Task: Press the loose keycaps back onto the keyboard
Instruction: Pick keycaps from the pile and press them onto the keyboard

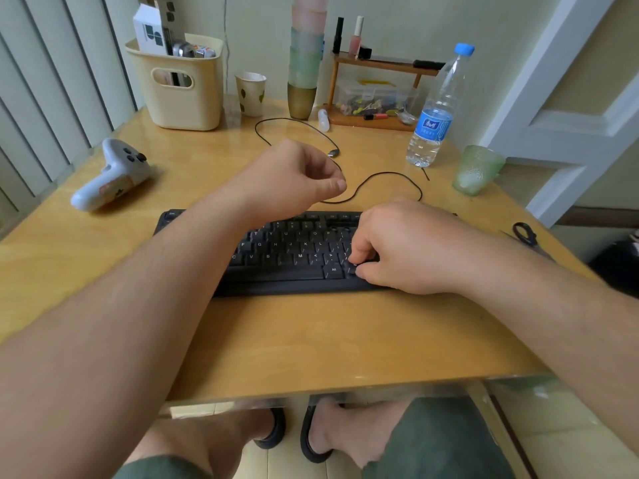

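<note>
1. Head view: the right hand (408, 250) rests curled on the right part of a black keyboard (287, 257) on the table (311, 340), its fingertips (354, 262) pinching or pressing a dark keycap (351, 268) just beside the Alt key (333, 270).
2. The left hand (294, 178) hovers beyond the keyboard, loosely clenched; whether it holds a keycap cannot be told.
3. To do this step well: square the cap over its stem, then press straight down, evenly.
4. Readable writing: key letters such as T, Y, U, G, H, J, K, M and "Alt". The label on the water bottle (436, 108), beyond the right hand, is too small to read.
</note>
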Demonstrator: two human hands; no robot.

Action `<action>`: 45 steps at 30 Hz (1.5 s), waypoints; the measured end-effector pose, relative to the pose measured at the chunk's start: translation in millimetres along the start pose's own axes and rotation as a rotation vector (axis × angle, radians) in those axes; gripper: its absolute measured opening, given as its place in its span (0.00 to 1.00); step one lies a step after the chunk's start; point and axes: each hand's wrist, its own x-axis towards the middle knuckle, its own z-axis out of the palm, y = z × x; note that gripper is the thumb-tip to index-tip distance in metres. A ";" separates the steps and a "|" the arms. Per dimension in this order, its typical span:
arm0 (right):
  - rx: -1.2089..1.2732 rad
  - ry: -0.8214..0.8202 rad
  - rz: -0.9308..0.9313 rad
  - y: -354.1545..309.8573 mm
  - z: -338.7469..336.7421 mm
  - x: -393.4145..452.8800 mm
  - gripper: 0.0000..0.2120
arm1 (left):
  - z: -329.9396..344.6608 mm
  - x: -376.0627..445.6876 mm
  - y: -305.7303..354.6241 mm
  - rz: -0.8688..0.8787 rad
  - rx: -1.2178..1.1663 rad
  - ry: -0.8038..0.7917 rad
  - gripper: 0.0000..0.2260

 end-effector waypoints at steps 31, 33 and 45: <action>0.021 0.227 -0.099 -4.3 33.8 -24.5 0.16 | 8.4 -0.9 2.0 0.028 0.084 -0.056 0.03; 0.012 0.261 -0.101 -6.2 35.6 -26.6 0.15 | 8.0 -0.6 1.0 0.023 0.094 -0.056 0.04; 0.062 0.194 0.017 -13.4 34.5 -39.1 0.14 | 6.5 -0.5 1.4 0.034 0.127 -0.039 0.03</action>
